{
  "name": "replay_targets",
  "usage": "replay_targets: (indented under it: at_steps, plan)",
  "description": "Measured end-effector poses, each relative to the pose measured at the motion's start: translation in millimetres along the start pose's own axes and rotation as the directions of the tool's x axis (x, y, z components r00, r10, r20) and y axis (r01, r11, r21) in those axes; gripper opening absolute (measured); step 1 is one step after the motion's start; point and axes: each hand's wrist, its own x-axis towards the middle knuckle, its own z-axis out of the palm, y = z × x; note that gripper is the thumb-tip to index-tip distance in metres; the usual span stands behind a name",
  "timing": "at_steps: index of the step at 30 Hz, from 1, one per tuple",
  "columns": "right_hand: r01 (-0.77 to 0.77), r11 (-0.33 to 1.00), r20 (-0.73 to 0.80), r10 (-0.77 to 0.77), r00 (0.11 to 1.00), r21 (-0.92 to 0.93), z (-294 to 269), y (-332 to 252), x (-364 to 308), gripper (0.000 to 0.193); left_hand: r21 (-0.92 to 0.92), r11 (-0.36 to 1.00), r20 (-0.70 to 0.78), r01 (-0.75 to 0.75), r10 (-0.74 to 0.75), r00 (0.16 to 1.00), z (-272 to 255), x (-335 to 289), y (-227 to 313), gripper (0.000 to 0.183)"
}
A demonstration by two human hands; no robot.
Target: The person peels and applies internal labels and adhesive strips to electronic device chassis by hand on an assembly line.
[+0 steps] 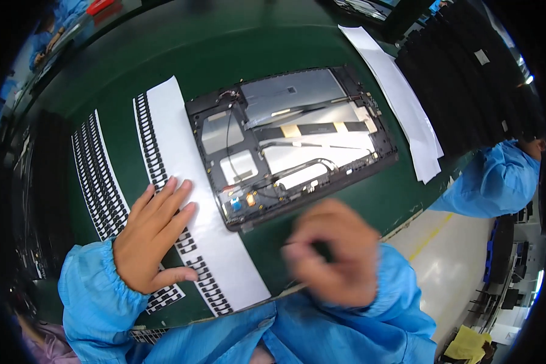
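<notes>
My left hand (155,239) lies flat with its fingers spread on a white backing sheet (194,167) that carries a row of small black die-cut pieces along its left side. A second sheet (96,173), covered with several rows of the same pieces, lies farther left, partly under my wrist. In the middle sits an opened flat electronic device (217,159) in a black frame, with silver panels, cables and yellow tape. Nearer me, my right hand (340,258) hovers with thumb and forefinger pinched, slightly blurred. Whatever it may hold is too small to make out.
White paper strips (394,91) lie on the green table (273,45) beyond the device. A tall stack of black panels (461,85) stands at the right, and more dark panels (50,194) at the left. Another person's blue sleeve (488,182) shows at the right edge.
</notes>
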Motion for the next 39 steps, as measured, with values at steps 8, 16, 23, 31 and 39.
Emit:
replay_targets:
  at_steps: [8, 16, 23, 31, 39]
  plan:
    - [-0.283, 0.889, -0.528, 0.444, 0.724, 0.36, -131.6, 54.2, -24.4, 0.008, -0.08, 0.976, -0.042, -0.203, 0.201, 0.979, -36.8, 70.2, 71.7, 0.059]
    - [-0.353, 0.929, -0.24, 0.37, 0.898, 0.111, -107.3, 49.4, 8.0, 0.004, 0.112, 0.839, -0.252, -0.532, 0.542, 0.802, 22.7, 151.8, 70.4, 0.029]
    - [-0.379, 0.923, -0.153, 0.365, 0.918, -0.074, -102.6, 47.7, 9.7, 0.009, 0.062, 0.844, -0.305, -0.533, 0.525, 0.795, 24.7, 156.3, 68.0, 0.026]
    - [-0.409, 0.906, -0.149, 0.392, 0.908, -0.11, -98.6, 48.2, 12.3, 0.009, 0.096, 0.846, -0.278, -0.525, 0.529, 0.801, 23.8, 157.5, 66.3, 0.019]
    - [-0.383, 0.907, -0.13, 0.364, 0.922, -0.177, -98.2, 48.8, 12.5, 0.008, 0.12, 0.843, -0.271, -0.524, 0.536, 0.8, 23.3, 156.9, 66.1, 0.019]
